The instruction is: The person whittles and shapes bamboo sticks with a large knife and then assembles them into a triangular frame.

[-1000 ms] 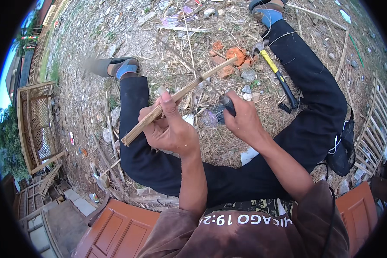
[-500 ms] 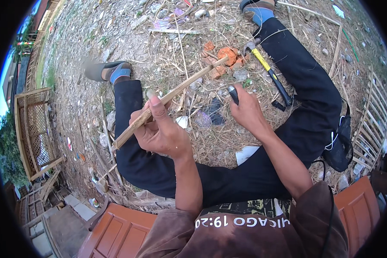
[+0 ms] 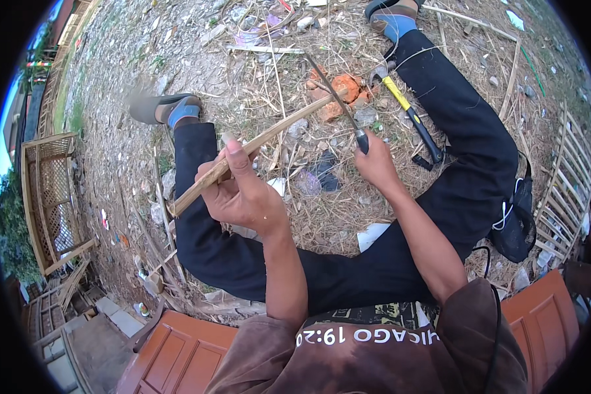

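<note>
The left hand (image 3: 246,200) grips a wooden stick (image 3: 279,132), its fingers curled in close underneath and its thumb stretched upward against the side of the wood, while the right hand (image 3: 377,163) is closed in a tight fist around the dark handle of a knife (image 3: 349,113). The stick lies aslant in the air above the lap, its lower end near the left knee and its upper end over the ground between the legs; it is pale brown, straight and narrow, with a rough, fibrous face. The knife has a long, thin, dark blade that points up and to the left, crossing the stick's far end in view; whether the two touch cannot be told. Farthest left stands a wooden lattice panel (image 3: 54,197) in a plain frame. Crumbly orange brick pieces (image 3: 346,85) sit amid dry straw and grey stones, then a hammer (image 3: 404,102) with a yellow and black handle lies beside the right leg, and at the far right is a slatted wooden rack (image 3: 561,187).
</note>
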### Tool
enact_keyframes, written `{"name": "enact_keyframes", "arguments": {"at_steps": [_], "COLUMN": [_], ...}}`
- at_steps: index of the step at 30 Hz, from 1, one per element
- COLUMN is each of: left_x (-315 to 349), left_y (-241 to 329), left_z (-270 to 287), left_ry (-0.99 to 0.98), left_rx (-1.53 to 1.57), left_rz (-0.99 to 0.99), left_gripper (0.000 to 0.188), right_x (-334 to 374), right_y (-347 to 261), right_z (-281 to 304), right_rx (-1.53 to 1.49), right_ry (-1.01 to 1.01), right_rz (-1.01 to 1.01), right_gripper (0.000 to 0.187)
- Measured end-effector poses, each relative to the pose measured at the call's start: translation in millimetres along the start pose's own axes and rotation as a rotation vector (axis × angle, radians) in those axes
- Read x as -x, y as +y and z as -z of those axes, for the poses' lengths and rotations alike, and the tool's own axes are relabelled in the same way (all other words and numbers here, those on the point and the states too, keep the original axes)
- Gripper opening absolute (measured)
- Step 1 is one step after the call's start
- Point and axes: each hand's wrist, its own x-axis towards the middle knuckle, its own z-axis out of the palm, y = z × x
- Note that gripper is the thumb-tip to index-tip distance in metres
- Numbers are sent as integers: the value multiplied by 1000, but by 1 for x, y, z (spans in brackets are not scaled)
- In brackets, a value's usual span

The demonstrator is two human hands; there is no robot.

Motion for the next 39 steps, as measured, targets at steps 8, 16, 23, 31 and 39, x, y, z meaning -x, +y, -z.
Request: {"name": "enact_keyframes", "arguments": {"at_steps": [8,16,23,31,39], "left_x": [2,-5,-4,-2,-5], "left_y": [-3,-7,-5,-7,-10], "left_z": [5,2,-4,1,6], "left_ry": [-43,-33,-5,-39,-49], "left_rx": [27,35,61,42,25], "left_rz": [-22,1,-19,-26,-32], "left_gripper": [21,17,17,16,15], "right_x": [2,0,-8,1,14], "right_y": [5,12,12,54,48], "right_z": [-10,-7,-14,-21,-1], "right_rx": [-16,22,92,42,114], "right_ry": [14,18,53,78,-43], "right_rz": [3,-91,-201,-233,-310], "right_gripper": [19,25,25,21,31]}}
